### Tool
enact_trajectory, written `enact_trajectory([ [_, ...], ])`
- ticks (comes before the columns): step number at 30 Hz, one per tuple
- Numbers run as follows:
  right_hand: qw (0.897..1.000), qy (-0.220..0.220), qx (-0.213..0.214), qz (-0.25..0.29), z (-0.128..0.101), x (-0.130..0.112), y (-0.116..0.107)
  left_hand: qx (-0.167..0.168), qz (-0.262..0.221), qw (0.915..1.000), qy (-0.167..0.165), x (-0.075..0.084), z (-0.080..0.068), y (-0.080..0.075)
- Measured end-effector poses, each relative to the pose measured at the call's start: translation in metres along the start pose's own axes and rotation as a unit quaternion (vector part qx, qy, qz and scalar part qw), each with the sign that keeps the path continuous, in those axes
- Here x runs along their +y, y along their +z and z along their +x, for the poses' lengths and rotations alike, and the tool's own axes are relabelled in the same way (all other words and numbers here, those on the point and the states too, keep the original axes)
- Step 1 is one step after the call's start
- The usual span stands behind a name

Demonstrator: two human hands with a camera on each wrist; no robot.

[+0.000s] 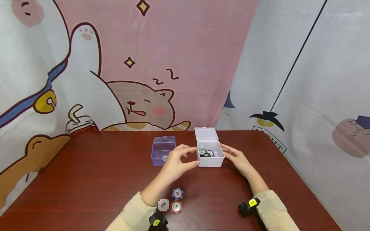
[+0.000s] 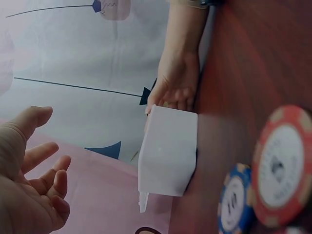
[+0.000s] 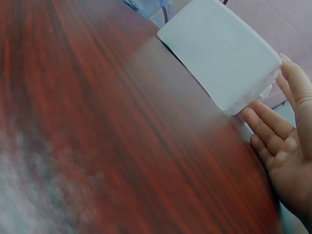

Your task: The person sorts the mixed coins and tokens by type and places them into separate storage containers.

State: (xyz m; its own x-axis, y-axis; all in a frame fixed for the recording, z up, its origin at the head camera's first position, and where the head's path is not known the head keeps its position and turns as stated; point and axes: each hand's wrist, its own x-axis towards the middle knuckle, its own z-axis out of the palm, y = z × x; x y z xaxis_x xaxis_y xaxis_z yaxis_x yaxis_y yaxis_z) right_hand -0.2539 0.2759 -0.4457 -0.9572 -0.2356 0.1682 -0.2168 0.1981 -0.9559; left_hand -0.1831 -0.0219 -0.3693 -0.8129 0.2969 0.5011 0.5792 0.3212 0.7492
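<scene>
A white plastic box (image 1: pixel 210 160) stands on the table with its lid raised at the back and several poker chips (image 1: pixel 206 153) inside. Along its right side, my right hand (image 1: pixel 235 158) rests with fairly straight fingers, the fingertips at the wall; in the right wrist view the thumb reaches the box's corner. My left hand (image 1: pixel 176 162) is held by the box's left side, thumb and fingers spread. From the left wrist view, that left hand (image 2: pixel 34 175) looks apart from the box (image 2: pixel 168 151), fingers loosely bent and nothing in them.
Left of the white box stands a blue translucent box (image 1: pixel 159 158), lid raised, with a round clear spot on it. Nearer me lie a blue chip (image 1: pixel 177 193), a red chip (image 1: pixel 176 207) and a white chip (image 1: pixel 163 205). A printed curtain (image 1: pixel 202 64) hangs behind the table (image 1: pixel 110 179).
</scene>
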Motion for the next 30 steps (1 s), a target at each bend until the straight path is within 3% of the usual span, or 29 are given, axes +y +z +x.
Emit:
enact_trajectory([
  [13,1.0,-0.004,0.008,-0.012,0.004,0.015,-0.002,-0.05,0.032,0.9983,0.001,-0.01,-0.024,-0.016],
  [24,0.999,-0.017,0.015,-0.024,0.004,0.017,-0.002,-0.068,0.022,0.9959,0.055,-0.022,-0.039,-0.031],
  [30,1.0,0.002,0.015,-0.019,0.004,0.014,-0.002,-0.078,0.016,0.9952,0.057,-0.029,-0.049,-0.041],
])
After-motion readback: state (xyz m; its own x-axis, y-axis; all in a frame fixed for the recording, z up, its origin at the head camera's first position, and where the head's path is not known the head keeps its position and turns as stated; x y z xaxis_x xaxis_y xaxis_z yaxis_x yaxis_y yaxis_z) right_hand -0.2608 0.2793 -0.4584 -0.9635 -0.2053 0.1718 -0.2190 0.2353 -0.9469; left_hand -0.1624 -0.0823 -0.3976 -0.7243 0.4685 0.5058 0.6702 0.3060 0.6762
